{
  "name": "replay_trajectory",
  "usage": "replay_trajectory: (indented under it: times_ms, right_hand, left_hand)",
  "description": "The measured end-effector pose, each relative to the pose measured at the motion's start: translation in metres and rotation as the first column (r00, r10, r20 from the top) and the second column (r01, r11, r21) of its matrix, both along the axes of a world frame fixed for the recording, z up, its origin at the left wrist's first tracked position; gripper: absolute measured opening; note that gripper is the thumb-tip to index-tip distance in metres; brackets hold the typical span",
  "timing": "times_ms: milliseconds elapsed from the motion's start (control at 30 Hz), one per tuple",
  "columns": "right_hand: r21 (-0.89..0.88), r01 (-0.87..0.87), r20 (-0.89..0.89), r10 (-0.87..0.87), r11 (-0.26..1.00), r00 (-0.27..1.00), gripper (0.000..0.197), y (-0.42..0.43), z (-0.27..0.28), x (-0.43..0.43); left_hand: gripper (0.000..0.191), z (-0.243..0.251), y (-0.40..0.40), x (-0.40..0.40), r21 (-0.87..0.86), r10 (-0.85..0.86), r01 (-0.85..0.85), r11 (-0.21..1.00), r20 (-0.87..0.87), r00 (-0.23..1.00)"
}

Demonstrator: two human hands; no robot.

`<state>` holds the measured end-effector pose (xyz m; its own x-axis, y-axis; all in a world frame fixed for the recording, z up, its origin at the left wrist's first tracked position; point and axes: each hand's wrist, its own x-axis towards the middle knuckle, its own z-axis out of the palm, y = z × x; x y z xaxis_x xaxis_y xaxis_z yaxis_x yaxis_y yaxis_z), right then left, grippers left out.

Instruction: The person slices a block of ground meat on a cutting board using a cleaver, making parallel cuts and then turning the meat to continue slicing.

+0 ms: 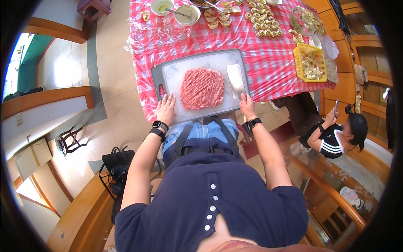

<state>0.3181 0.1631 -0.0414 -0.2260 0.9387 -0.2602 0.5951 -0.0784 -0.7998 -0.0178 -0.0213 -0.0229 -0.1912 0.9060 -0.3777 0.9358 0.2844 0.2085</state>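
A flattened slab of minced raw meat [202, 89] lies scored with slanting lines on a white cutting board with a grey rim [198, 60]. My left hand [167, 108] rests flat with fingers apart on the board's lower left part, beside the meat and below the handle slot. At the board's lower right edge is my right hand [247, 105], its fingers near the handle end of a cleaver. The cleaver's wide metal blade [235, 81] lies flat on the board, right of the meat. Whether my right fingers grip the handle or only the board's edge, I cannot tell.
The table has a red checkered cloth [267, 66] under clear plastic. Beyond the board stand bowls, one white with a spoon [187, 15], and rows of folded dumplings [264, 20]. A yellow basket [296, 63] holds more dumplings. A person [338, 135] sits at the right, holding a phone.
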Motion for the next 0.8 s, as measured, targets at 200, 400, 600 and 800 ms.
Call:
replay_trajectory:
  times_ms: [200,400,600,800]
  right_hand:
    - [-0.534,0.111,-0.184,-0.243,0.838,0.952,0.034,0.004,-0.016,0.005]
    - [-0.555,-0.046,-0.226,-0.097,0.831,0.969,0.037,-0.005,-0.024,-0.038]
    - [0.114,-0.504,0.222,0.473,0.856,0.853,0.052,-0.022,0.001,-0.071]
    - [0.094,-0.701,0.698,0.456,0.707,0.553,0.080,-0.057,0.007,-0.093]
  left_hand:
    - [0.077,0.001,0.001,-0.001,-0.038,-0.034,0.032,0.999,-0.052,0.998]
    - [0.074,0.001,0.005,0.002,-0.029,-0.060,0.057,0.998,-0.099,0.993]
    - [0.074,0.002,0.005,0.002,-0.068,-0.055,0.048,0.997,-0.105,0.993]
    - [0.075,0.005,0.009,0.001,-0.040,-0.091,0.086,0.995,-0.130,0.987]
